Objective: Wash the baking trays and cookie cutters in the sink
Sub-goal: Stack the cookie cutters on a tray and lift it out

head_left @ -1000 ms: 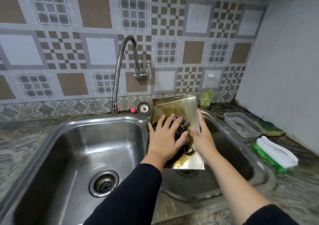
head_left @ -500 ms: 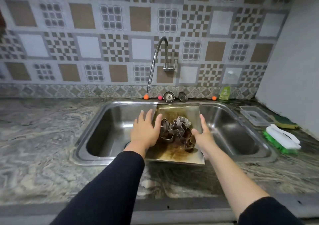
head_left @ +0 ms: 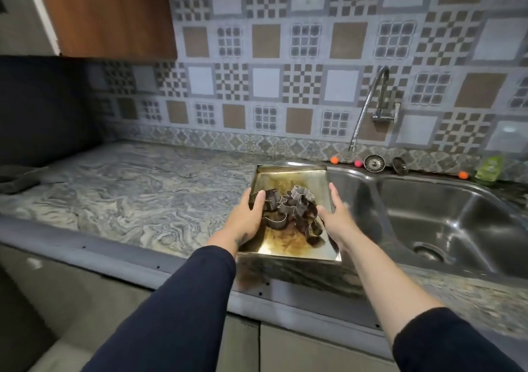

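A stained metal baking tray (head_left: 290, 179) is held level over the countertop edge, just left of the sink (head_left: 457, 220). Several metal cookie cutters (head_left: 294, 208) lie heaped in the middle of it. My left hand (head_left: 247, 221) grips the tray's left rim, thumb over the edge beside the cutters. My right hand (head_left: 335, 218) holds the right rim, thumb inside and fingers stretched along the outside. Brown residue covers the tray floor near me.
The marbled countertop (head_left: 143, 188) stretches left to a dark cloth (head_left: 17, 180). A flexible faucet (head_left: 368, 108) rises behind the double sink. Two strainer plugs (head_left: 374, 162), small coloured balls and a green soap bottle (head_left: 488, 168) line the back ledge. A wooden cabinet (head_left: 108, 14) hangs upper left.
The tray with the cutters has come from over the sink to the left, above the counter. My hands have shifted from the cutters to the tray's rims. The view has swung left.
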The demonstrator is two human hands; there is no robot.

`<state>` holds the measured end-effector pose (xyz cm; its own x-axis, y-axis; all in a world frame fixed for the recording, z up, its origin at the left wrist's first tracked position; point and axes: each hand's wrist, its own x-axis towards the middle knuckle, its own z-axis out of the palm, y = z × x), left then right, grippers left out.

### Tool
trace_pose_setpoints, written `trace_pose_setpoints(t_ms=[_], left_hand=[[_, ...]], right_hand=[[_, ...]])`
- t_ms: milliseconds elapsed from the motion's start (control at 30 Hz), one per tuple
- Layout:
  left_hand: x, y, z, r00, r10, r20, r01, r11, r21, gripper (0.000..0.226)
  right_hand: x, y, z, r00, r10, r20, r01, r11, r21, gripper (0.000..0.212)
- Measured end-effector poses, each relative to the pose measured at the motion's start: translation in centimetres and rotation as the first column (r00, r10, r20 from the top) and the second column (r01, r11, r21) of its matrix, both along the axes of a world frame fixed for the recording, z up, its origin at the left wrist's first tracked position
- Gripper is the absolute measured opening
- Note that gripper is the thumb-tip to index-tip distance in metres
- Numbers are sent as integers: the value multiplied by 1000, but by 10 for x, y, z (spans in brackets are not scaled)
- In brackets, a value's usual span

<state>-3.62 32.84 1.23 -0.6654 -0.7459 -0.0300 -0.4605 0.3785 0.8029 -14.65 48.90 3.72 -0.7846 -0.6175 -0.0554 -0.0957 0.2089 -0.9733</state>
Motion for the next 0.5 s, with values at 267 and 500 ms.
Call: trace_pose_setpoints(t_ms=[267, 500], left_hand=[[76, -124, 0, 996, 87, -4, -87, 996, -9, 68], [107, -218, -6, 996, 87, -3, -87, 996, 35, 68]], right_hand=[[60, -135, -14, 998, 56, 4, -56, 998, -7, 66], [86, -233, -23, 998, 68, 14, -67, 998, -10, 67]])
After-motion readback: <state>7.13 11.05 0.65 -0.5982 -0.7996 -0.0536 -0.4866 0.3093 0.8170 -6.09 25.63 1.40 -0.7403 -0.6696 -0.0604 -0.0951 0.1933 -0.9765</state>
